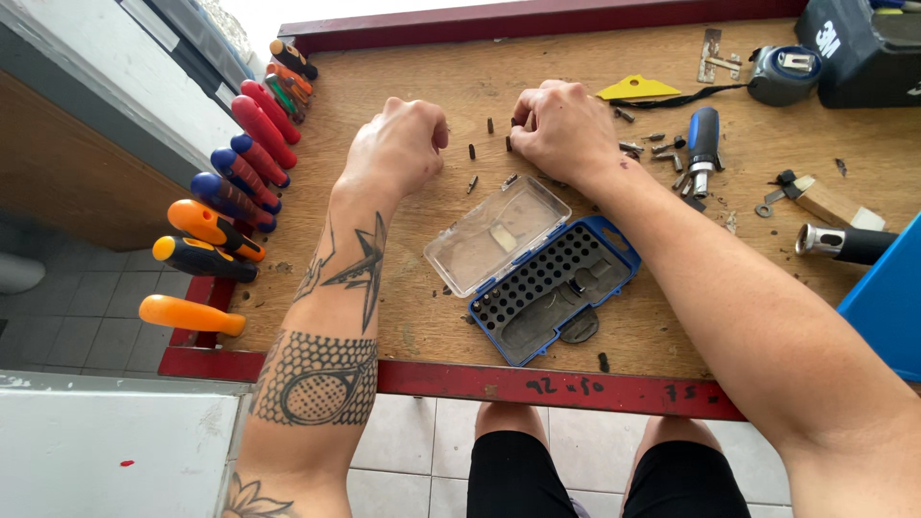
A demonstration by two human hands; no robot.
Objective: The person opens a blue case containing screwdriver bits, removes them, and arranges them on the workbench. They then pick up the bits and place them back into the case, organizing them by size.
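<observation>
Two hands [398,144] [566,125] above one open bit case [537,273]

Single head-worn view, looking steeply down from above the person's seat onto a worn wooden workbench with red-painted edge [537,387]. Close range: forearms fill the lower frame, knees and pale tiled floor [413,441] visible beneath. No second view to overlap.

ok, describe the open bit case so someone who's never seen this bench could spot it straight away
Start at the wooden workbench with the red front edge. Near that edge, between the person's two forearms, lies the bit case, open. Nothing else there is hinged: it has a blue tray with a black insert full of small holes, and a clear lid folded back to its left.
</observation>
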